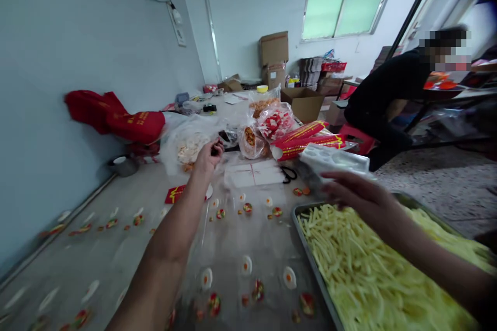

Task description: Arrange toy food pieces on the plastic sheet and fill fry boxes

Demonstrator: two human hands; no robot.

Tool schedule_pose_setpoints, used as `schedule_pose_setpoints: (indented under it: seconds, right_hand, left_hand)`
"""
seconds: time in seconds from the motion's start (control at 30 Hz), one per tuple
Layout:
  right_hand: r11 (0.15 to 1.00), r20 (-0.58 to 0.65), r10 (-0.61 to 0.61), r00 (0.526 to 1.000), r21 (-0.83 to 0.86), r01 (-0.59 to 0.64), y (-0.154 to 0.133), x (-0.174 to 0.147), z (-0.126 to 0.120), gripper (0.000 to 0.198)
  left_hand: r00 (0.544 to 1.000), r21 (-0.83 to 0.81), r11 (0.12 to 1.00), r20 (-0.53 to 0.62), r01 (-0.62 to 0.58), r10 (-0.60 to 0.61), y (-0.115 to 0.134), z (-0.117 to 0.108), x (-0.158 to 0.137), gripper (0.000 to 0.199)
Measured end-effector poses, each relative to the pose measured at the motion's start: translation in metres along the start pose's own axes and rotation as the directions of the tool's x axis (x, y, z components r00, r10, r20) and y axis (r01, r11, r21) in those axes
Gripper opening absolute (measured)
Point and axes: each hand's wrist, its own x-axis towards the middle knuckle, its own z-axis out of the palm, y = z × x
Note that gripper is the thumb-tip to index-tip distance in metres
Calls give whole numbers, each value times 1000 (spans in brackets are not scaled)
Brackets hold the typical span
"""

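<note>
I count 12 o'clock as straight ahead of the wearer. Closest to me at 12, small egg-shaped pieces point(246, 266) with orange centres lie in rows on the table point(233, 238), red-and-green pieces point(258, 289) beside them.

At 2 to 3 o'clock sits the metal tray point(315, 267), heaped with yellow strips point(349, 253). I judge these strips light, a little bendy and quick to tangle; I'd pinch one by its middle at the loose left side, lightly, in case it snaps. They look like cut fries: slim, pale yellow, lying every which way, smearing into one mass toward the right.

Over the tray's far edge, between 1 and 2, the right hand point(355, 191) reaches across, fingers stretched out and blurred, with nothing that I can see gripped. Just beyond its fingertips is a clear moulded tray point(336, 159), thin and shiny; I'd expect it to flex and slip, so I'd take it by the rim.

Between 11 and 12 the left hand point(208, 156) has its fingers curled in; I cannot tell whether they pinch anything. A bag of pale pieces point(192, 147) lies just beside it.

Farther out at 1 are red cartons point(310, 146), and well beyond, a seated co-worker point(399, 75).
</note>
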Motion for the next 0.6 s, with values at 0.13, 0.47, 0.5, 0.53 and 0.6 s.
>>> schedule_pose_setpoints:
  seconds: [0.13, 0.47, 0.5, 0.53, 0.6]
  right_hand:
    - [970, 225, 3, 974, 238, -58, -9, 9, 83, 45]
    - [838, 278, -133, 951, -481, 258, 35, 9, 113, 26]
    - [813, 313, -147, 938, -502, 295, 32, 9, 122, 24]
    - [791, 351, -160, 922, -513, 333, 29, 10, 133, 22]
    - [729, 436, -181, 882, -543, 418, 24, 13, 158, 21]
  left_hand:
    - [990, -196, 970, 50, 142, -135, -20, 4, -88, 17]
    - [963, -451, 864, -29, 227, -268, -38, -102, -267, 15]
    - [960, -457, 858, -34, 234, -279, -41, -108, -279, 15]
    - [957, -465, 852, -33, 242, -290, -45, -112, -290, 15]
    - [949, -489, 834, -41, 255, -313, -52, -119, -307, 15]
